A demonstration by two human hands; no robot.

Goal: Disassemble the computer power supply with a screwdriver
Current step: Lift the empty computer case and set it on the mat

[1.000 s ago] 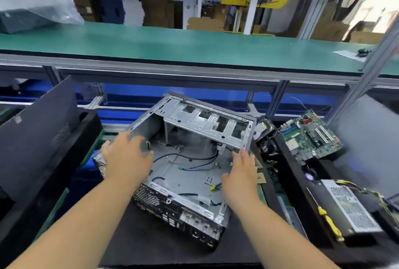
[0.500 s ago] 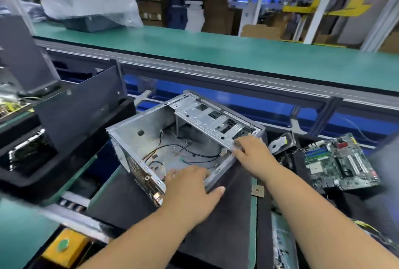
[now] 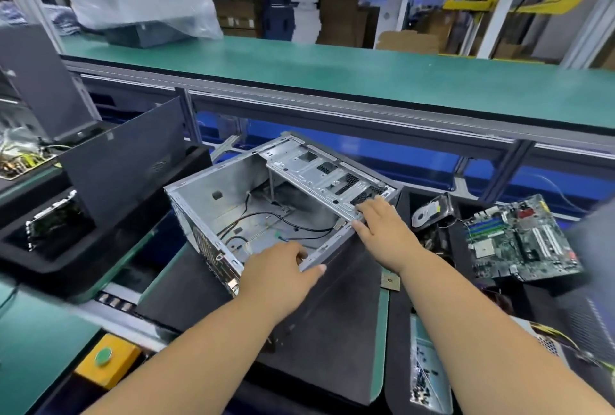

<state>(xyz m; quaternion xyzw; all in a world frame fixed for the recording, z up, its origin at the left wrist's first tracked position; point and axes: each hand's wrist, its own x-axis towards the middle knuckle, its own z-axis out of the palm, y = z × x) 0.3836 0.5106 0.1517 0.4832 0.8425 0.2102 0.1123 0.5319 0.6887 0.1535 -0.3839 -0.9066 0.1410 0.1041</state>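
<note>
Open metal computer case on the dark mat, tilted, near the mat's far edge, the open side turned up toward the camera. Inside, only loose black cables on the bare floor of the case. Left hand grasping the near rim of the case at its front corner, fingers curled over the metal edge, thumb stretched along the outside. Right hand at the right end of the drive bracket, fingers laid over its edge and bent down around it, gripping the bracket. Right of the mat, in a black tray, a green motherboard lying flat, and just beside it toward the case a hard drive. At the near right corner, partly cut by the frame, a perforated metal box with yellow wires, possibly the power supply; cannot tell for sure. Near the mat's right edge, a clear container of small screws. At the near left, a yellow box with a green button. Behind, a long green conveyor belt.
</note>
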